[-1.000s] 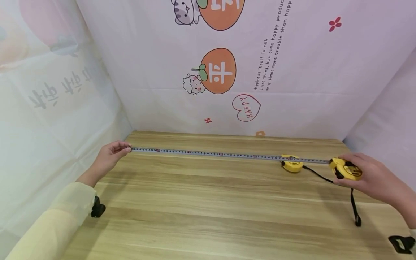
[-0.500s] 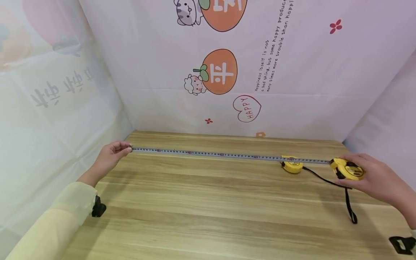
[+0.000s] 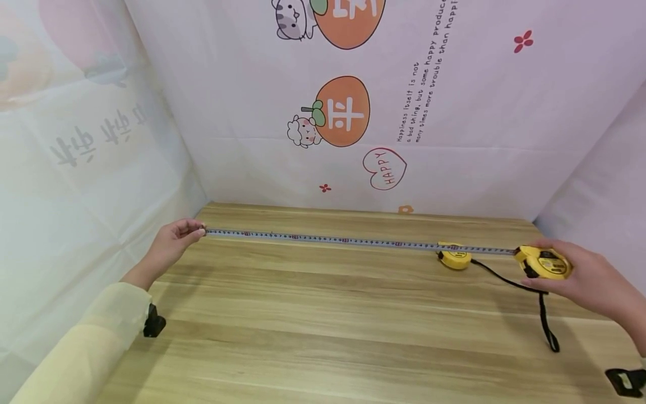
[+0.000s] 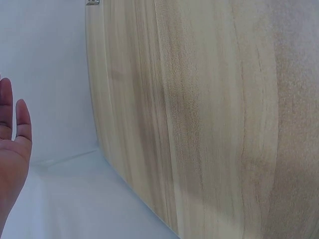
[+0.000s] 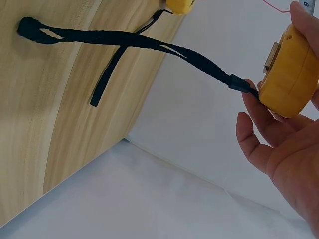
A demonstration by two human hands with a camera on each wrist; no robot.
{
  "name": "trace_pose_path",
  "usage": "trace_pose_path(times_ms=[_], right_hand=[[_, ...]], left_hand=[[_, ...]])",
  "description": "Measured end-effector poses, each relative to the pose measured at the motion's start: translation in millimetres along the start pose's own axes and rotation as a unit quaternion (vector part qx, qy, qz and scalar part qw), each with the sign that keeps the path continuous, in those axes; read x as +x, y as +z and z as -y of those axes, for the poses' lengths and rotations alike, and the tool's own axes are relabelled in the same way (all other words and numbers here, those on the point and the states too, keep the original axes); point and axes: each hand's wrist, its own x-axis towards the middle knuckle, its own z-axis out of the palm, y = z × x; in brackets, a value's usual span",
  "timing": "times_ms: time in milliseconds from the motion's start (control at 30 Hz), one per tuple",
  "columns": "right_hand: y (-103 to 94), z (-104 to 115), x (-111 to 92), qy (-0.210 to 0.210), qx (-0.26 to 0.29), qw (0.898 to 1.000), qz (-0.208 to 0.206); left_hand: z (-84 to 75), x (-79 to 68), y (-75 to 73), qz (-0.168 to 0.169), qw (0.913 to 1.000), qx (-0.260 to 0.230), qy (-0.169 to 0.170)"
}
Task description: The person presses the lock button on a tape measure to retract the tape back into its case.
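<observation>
A yellow tape measure case (image 3: 544,262) (image 5: 289,74) sits in my right hand (image 3: 587,280) (image 5: 279,144), fingers curled round it, just above the wooden table (image 3: 323,320) at the far right. Its steel blade (image 3: 353,241) stretches left across the table's back part. My left hand (image 3: 174,240) pinches the blade's end near the left edge; in the left wrist view only the palm (image 4: 12,144) shows. A black strap (image 3: 547,320) (image 5: 129,40) hangs from the held case onto the table.
A second, smaller yellow tape measure (image 3: 455,257) (image 5: 179,5) lies on the table under the blade, with its own black strap (image 5: 112,72). Printed pink sheets (image 3: 353,112) wall in the table at the back and both sides. Black fittings (image 3: 152,324) (image 3: 623,380) sit at the near edges.
My right hand has drawn the case slightly to the right, and its strap has slid with it. The left hand has stayed where it was.
</observation>
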Motion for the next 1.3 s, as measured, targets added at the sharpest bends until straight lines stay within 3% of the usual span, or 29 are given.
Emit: trace_pose_path(times_ms=[833, 1300], right_hand=[[4.9, -2.7, -2.8, 0.057, 0.117, 0.991, 0.032], [-0.5, 2.1, 0.0, 0.087, 0.144, 0.984, 0.057]], left_hand=[[-3.4, 2.8, 4.1, -0.001, 1.0, 0.003, 0.007], [-0.1, 4.9, 4.7, 0.001, 0.9999, -0.005, 0.013]])
